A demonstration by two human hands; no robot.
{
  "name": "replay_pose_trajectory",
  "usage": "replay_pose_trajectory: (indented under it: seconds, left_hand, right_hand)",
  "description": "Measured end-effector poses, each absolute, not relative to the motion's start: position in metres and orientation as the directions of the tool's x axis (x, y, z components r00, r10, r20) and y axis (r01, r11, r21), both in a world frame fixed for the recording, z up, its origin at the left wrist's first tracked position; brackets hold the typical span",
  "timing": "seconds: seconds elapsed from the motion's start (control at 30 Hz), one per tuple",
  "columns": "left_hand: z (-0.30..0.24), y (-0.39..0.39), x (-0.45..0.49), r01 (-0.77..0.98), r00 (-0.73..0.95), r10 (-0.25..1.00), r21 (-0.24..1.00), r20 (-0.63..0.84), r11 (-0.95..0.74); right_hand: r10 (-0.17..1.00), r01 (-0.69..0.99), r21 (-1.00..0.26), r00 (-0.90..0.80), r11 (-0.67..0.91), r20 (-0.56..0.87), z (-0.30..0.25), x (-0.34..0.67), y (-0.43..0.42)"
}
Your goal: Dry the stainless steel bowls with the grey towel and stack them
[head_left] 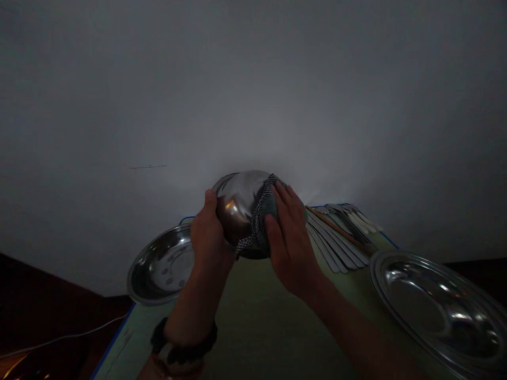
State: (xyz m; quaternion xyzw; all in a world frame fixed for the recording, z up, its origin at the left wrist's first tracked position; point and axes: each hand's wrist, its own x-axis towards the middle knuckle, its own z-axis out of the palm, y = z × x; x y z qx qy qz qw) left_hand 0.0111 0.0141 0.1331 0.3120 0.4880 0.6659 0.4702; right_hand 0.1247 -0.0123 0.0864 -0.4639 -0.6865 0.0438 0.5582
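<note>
A shiny metal bowl is held up over the table, tilted so that a rounded surface faces me. My left hand grips its left side, with the thumb pointing up along the edge. Against the bowl's right side, my right hand presses a dark checked cloth, its fingers laid over the fabric. The cloth covers that part of the bowl, and its lower corner hangs below my palm.
At the left edge of the green table stands a metal basin. Fanned flat utensils lie at the back right, by a brown stick. An oval metal tray is at the right. Behind rises a pale wall.
</note>
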Motion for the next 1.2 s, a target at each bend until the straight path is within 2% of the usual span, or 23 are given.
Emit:
replay_pose_trajectory:
  seconds: [0.17, 0.33, 0.4, 0.47, 0.6, 0.67, 0.77, 0.83, 0.93, 1.07, 1.2]
  left_hand:
    - [0.140, 0.001, 0.023, -0.114, -0.400, 0.916, 0.989, 0.040, -0.093]
    - [0.127, 0.000, 0.029, -0.079, -0.312, 0.942, 0.984, 0.127, -0.159]
    - [0.122, 0.001, 0.030, -0.030, -0.262, 0.948, 0.980, 0.180, -0.195]
    - [0.119, 0.002, 0.031, 0.055, -0.208, 0.950, 0.973, 0.232, -0.225]
    - [0.121, 0.004, 0.026, 0.221, -0.038, 0.959, 0.938, 0.281, -0.266]
    - [0.123, 0.004, 0.020, 0.299, 0.076, 0.947, 0.899, 0.312, -0.321]
    - [0.126, 0.003, 0.007, 0.413, 0.271, 0.887, 0.788, 0.373, -0.458]
    - [0.128, 0.003, -0.001, 0.480, 0.388, 0.821, 0.669, 0.418, -0.568]
    - [0.129, 0.003, -0.007, 0.572, 0.525, 0.717, 0.434, 0.459, -0.696]
    - [0.131, 0.002, -0.007, 0.634, 0.661, 0.622, 0.132, 0.419, -0.762]
    - [0.131, 0.003, -0.007, 0.600, 0.732, 0.536, -0.026, 0.420, -0.799]
  right_hand:
    - [0.642, 0.642, -0.496, 0.009, 0.585, 0.767, 0.088, 0.123, -0.016]
    - [0.560, 0.665, -0.417, -0.002, 0.619, 0.828, 0.087, 0.130, -0.010]
    - [0.585, 0.618, -0.474, 0.027, 0.628, 0.810, 0.086, 0.132, -0.007]
    - [0.662, 0.546, -0.592, 0.088, 0.593, 0.744, 0.086, 0.134, -0.004]
    - [0.815, 0.434, -0.820, 0.270, 0.373, 0.513, 0.088, 0.151, 0.007]
    - [0.853, 0.289, -0.918, 0.369, 0.272, 0.369, 0.088, 0.166, 0.016]
    - [0.909, -0.094, -0.974, 0.386, 0.207, 0.156, 0.088, 0.194, 0.031]
    - [0.946, -0.161, -0.961, 0.270, 0.227, 0.178, 0.090, 0.210, 0.036]
    - [0.958, -0.149, -0.955, 0.167, 0.257, 0.232, 0.099, 0.222, 0.035]
    - [0.955, -0.160, -0.963, 0.241, 0.216, 0.175, 0.107, 0.212, 0.021]
    - [0.905, 0.155, -0.955, 0.311, 0.254, 0.291, 0.103, 0.199, 0.014]
